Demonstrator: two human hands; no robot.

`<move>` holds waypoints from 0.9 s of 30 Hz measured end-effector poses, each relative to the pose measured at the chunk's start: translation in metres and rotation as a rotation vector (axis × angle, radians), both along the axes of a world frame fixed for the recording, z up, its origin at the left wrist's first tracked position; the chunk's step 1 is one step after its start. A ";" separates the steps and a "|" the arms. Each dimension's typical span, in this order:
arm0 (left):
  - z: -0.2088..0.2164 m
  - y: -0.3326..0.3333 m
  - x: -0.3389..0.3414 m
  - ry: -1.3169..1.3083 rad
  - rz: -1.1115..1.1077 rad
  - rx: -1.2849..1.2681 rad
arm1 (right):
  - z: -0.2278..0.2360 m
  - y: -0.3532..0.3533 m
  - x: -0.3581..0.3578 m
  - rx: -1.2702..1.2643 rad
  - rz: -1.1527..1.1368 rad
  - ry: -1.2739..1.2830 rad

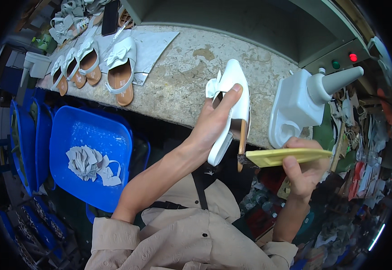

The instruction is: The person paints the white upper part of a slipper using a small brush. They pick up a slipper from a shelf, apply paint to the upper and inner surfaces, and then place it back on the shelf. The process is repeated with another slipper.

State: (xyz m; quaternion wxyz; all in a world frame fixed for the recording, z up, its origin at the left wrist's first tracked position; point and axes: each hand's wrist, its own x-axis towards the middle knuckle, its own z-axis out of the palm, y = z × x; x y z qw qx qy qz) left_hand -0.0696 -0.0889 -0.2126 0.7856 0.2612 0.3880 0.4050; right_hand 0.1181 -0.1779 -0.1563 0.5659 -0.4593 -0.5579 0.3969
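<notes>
My left hand (214, 123) grips a white slingback shoe (234, 92) with a bow near its toe, held upright over the edge of a worn stone-topped bench (182, 76). My right hand (302, 173) holds a flat yellow brush (286, 156) by its handle. The brush's dark bristles touch the tan edge of the shoe's sole near the heel.
Several finished white shoes (121, 67) lie in a row at the bench's far left. A white stand with a grey cone (308, 96) sits to the right, below a red and a green light. A blue tray (90, 157) holding white bows rests at lower left. Clutter fills the right side.
</notes>
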 end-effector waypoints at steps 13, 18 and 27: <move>0.025 -0.017 -0.005 -0.028 -0.045 0.105 | -0.027 -0.007 -0.005 -0.047 -0.177 0.153; 0.021 -0.019 -0.006 -0.011 -0.110 0.122 | -0.019 -0.002 -0.006 -0.091 -0.158 0.133; 0.018 -0.024 -0.009 -0.001 -0.125 0.099 | -0.028 -0.011 0.003 -0.060 -0.034 0.214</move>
